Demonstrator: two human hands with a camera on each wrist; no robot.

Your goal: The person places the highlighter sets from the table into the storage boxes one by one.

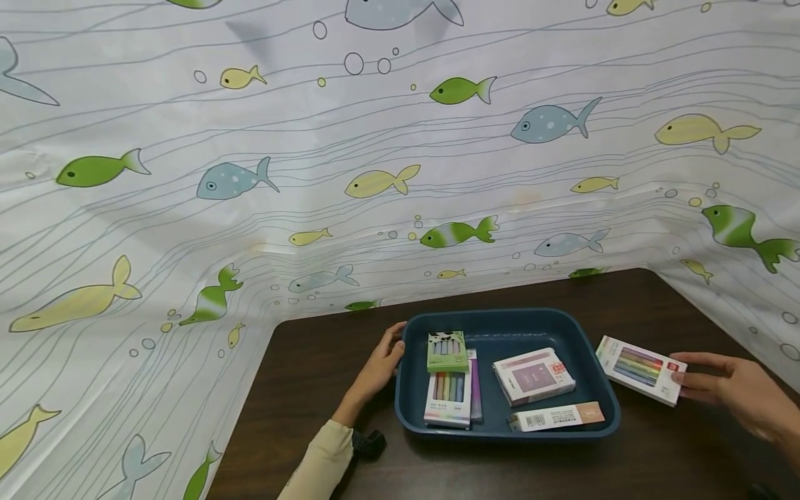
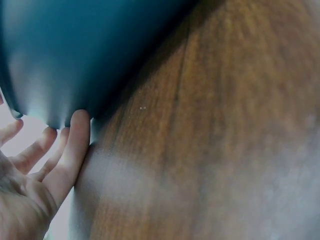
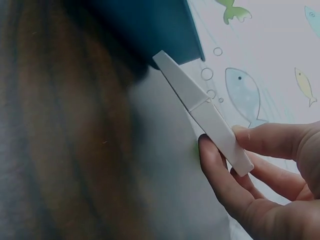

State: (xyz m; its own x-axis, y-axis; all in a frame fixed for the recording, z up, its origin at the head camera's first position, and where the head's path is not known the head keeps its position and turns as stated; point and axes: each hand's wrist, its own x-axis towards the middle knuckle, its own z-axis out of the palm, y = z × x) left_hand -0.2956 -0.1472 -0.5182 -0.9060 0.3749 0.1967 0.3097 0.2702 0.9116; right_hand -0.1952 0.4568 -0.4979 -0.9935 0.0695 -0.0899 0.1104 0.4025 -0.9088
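A dark blue tray (image 1: 500,435) stands on the brown table. My left hand (image 1: 380,364) is at its left side; in the left wrist view the fingertips (image 2: 80,120) touch the tray's outer wall. Off the tray's right edge, my right hand (image 1: 728,385) pinches a white box of coloured pens (image 1: 640,369) between thumb and fingers. The box has a window with rainbow stripes and tilts above the table. From the right wrist view only its plain white narrow side (image 3: 210,120) shows, with the tray's corner behind.
Inside the tray lie a green box (image 1: 446,352) overlapping a white rainbow-window box (image 1: 448,399), a purple pack (image 1: 476,399), a white-and-mauve box (image 1: 534,376) and a slim white-and-tan box (image 1: 558,417). A fish-patterned white sheet (image 1: 375,139) hangs behind the table (image 1: 300,368).
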